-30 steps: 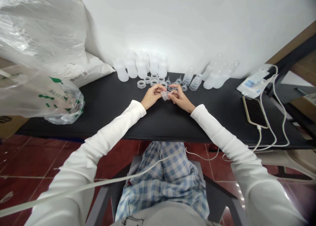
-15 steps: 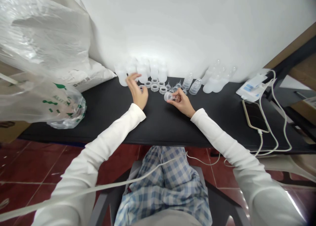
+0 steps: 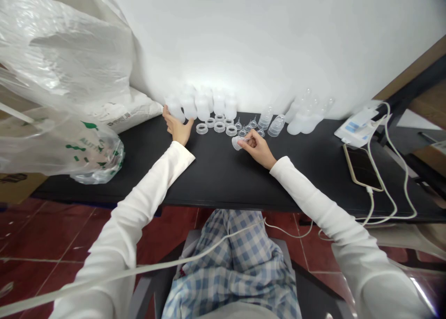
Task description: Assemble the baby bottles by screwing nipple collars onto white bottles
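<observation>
My right hand (image 3: 257, 147) pinches a clear ring-shaped collar (image 3: 236, 143), apparently with a teat in it, above the table. My left hand (image 3: 177, 127) is at the leftmost frosted white bottle (image 3: 176, 109), fingers along its left side and thumb spread out to the right, apart from it. More frosted bottles (image 3: 203, 107) stand in a row along the wall. In front of them lie several clear collars (image 3: 219, 126). Clear pointed teats (image 3: 252, 123) sit close behind my right hand.
Clear caps (image 3: 278, 125) and frosted bottles with teats fitted (image 3: 304, 117) stand right of centre on the black table (image 3: 216, 179). A phone (image 3: 362, 166) with white cables and a white box (image 3: 357, 126) lie at the right. Plastic bags (image 3: 94, 147) crowd the left.
My left hand has moved left and slightly down to the leftmost bottle. The collar in my right hand has tilted, and that hand has stayed nearly in place.
</observation>
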Motion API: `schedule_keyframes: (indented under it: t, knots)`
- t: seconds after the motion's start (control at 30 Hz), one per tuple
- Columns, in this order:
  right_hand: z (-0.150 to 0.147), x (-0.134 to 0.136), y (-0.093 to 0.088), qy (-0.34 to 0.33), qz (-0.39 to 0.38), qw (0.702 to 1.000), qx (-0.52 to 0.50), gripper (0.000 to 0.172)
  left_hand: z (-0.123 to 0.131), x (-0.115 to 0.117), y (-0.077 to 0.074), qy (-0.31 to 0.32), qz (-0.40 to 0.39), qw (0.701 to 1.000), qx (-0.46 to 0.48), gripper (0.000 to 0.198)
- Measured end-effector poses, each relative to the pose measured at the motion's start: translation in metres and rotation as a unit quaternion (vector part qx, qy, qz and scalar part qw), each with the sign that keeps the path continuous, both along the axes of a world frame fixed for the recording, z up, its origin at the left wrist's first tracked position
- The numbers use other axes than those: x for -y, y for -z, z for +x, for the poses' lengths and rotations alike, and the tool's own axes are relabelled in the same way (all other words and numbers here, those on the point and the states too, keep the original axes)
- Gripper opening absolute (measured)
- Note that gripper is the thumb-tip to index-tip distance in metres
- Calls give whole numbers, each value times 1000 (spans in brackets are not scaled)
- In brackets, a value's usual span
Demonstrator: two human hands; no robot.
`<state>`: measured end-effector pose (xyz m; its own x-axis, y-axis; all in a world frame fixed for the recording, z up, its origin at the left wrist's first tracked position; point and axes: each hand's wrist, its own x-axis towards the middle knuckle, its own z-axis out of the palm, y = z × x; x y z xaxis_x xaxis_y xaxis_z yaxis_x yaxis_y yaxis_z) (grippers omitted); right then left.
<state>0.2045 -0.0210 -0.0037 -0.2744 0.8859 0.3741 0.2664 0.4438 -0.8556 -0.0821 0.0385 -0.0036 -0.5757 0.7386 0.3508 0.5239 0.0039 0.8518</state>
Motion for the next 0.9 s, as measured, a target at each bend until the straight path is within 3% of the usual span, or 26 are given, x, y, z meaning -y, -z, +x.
schedule_keyframes:
  t: [0.2,0.3,0.4,0.53,0.63,0.7,0.9]
  knots:
    - [1,-3,2,-2,10,1000,-6,50,-14,-12,6,-88,-63,993,39,64]
    - [1,-4,3,-3,16,1000,-12,49,-14,-10,6,-77,-19,997,5,60]
    - [3,-7,6,5,12,999,-31,50,-9,-1,4,10,106,990,-93,60]
    - [8,-12,12,23,25,996,-77,53,5,11,4,212,204,927,-234,59]
    - [13,-14,12,13,49,996,-80,56,18,20,3,341,198,867,-305,56]
    - [16,-13,10,-3,64,996,-56,55,25,26,-1,390,178,844,-322,55]
    - [17,-7,2,-28,102,994,7,39,30,39,-12,434,69,858,-266,51]
